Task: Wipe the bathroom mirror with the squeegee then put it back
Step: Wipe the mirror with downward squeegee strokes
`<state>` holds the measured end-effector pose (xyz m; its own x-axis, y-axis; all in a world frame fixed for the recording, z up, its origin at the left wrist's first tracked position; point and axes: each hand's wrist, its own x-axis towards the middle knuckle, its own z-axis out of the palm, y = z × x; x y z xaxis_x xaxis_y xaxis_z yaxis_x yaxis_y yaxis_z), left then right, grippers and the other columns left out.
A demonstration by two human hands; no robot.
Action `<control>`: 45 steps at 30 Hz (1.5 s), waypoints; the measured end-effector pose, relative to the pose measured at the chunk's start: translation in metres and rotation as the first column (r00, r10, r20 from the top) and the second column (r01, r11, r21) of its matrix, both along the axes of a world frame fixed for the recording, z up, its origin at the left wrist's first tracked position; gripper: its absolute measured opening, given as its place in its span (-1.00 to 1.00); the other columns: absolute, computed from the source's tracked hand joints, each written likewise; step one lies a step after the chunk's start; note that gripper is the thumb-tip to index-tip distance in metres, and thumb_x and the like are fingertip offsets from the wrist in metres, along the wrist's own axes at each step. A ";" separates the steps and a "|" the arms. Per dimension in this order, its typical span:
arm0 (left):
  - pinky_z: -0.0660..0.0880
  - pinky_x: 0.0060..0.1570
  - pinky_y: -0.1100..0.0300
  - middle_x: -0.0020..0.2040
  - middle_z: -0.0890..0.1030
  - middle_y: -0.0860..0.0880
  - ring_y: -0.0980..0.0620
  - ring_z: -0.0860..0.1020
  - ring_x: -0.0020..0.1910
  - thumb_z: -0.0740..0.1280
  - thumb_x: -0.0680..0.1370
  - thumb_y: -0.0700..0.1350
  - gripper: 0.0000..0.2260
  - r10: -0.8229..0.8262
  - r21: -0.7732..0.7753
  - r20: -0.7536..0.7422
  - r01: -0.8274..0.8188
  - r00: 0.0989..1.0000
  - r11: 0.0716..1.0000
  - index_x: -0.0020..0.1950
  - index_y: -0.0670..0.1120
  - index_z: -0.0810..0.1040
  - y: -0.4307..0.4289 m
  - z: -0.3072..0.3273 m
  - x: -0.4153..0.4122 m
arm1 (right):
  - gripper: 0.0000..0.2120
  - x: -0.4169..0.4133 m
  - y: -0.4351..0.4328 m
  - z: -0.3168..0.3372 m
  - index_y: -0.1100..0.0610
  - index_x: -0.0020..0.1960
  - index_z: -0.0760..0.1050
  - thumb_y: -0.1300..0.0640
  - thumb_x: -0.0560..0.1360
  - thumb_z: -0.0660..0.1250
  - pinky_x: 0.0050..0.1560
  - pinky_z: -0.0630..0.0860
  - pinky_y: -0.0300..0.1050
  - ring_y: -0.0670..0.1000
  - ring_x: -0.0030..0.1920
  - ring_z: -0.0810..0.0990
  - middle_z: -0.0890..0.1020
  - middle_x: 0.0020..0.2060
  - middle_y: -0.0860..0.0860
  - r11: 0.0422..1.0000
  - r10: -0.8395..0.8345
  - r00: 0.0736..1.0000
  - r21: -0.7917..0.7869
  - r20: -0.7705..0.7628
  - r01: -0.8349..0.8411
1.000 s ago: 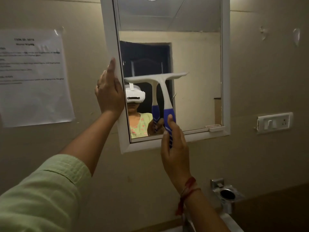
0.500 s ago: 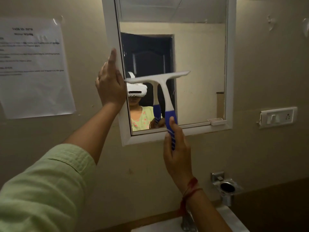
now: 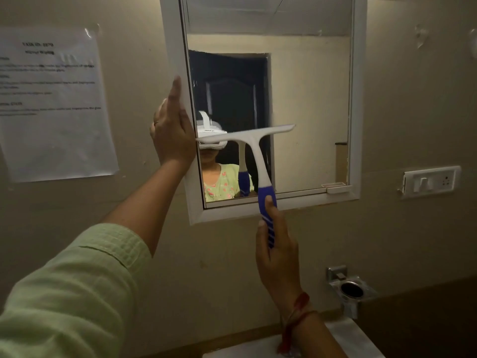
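Observation:
A white-framed bathroom mirror [image 3: 358, 99] hangs on the beige wall. My right hand [image 3: 277, 254] grips the blue handle of a white squeegee [image 3: 254, 148], thumb laid along the grip. The squeegee's blade lies against the glass in the lower left part of the mirror, tilted slightly up to the right. My left hand [image 3: 171, 130] holds the mirror's left frame edge, fingers straight up along the outside and thumb on the front.
A printed paper sheet [image 3: 51, 104] is taped to the wall at left. A white switch plate [image 3: 429, 180] sits right of the mirror. Below it a metal holder [image 3: 352, 290] juts from the wall, above a white basin edge [image 3: 356, 339].
The squeegee blade has slid a little lower on the glass with my right hand. My left hand stays on the frame's left edge.

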<state>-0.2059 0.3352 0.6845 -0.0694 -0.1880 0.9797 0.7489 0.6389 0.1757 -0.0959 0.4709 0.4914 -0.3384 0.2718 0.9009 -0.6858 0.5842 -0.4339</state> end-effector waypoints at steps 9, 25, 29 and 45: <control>0.26 0.11 0.34 0.21 0.55 -0.14 0.02 0.50 0.03 0.06 0.63 -0.16 -0.63 0.003 0.006 -0.030 -0.003 1.000 1.000 0.45 -0.11 0.24 -0.002 -0.002 -0.007 | -0.56 0.008 -0.006 -0.050 -0.17 0.39 0.10 0.01 0.53 0.07 -0.35 0.40 -0.43 -0.19 -0.33 0.44 0.46 -0.16 -0.03 1.000 -0.019 0.999 0.009 0.050 0.019; 0.41 0.03 0.11 0.05 0.58 -0.14 -0.04 0.48 -0.03 0.02 0.63 -0.14 -0.62 0.021 -0.003 0.002 -0.021 1.000 1.000 0.47 -0.12 0.19 -0.003 -0.007 -0.008 | -0.58 0.019 -0.016 -0.046 -0.21 0.37 0.11 -0.09 0.52 0.04 -0.37 0.44 -0.31 -0.11 -0.37 0.44 0.48 -0.15 -0.03 0.996 0.032 0.995 -0.081 0.093 -0.025; 0.45 0.02 0.10 0.06 0.57 -0.14 -0.04 0.49 -0.03 0.02 0.62 -0.14 -0.61 0.040 -0.011 0.015 -0.040 0.999 0.999 0.47 -0.13 0.19 -0.002 -0.007 -0.007 | -0.59 0.015 -0.011 -0.004 -0.28 0.35 0.10 -0.12 0.51 0.03 -0.38 0.44 -0.36 -0.14 -0.36 0.46 0.51 -0.10 0.07 0.989 0.078 0.996 -0.133 0.043 -0.072; 0.36 0.14 0.12 0.23 0.54 -0.08 -0.01 0.47 0.17 0.02 0.60 -0.15 -0.59 0.094 -0.009 0.027 -0.094 0.995 0.996 0.47 -0.09 0.19 -0.002 -0.015 -0.003 | -0.58 0.021 -0.002 -0.019 -0.23 0.37 0.10 -0.04 0.54 0.06 -0.29 0.48 -0.33 -0.14 -0.27 0.48 0.48 -0.05 -0.05 0.998 -0.010 0.998 -0.067 0.059 0.014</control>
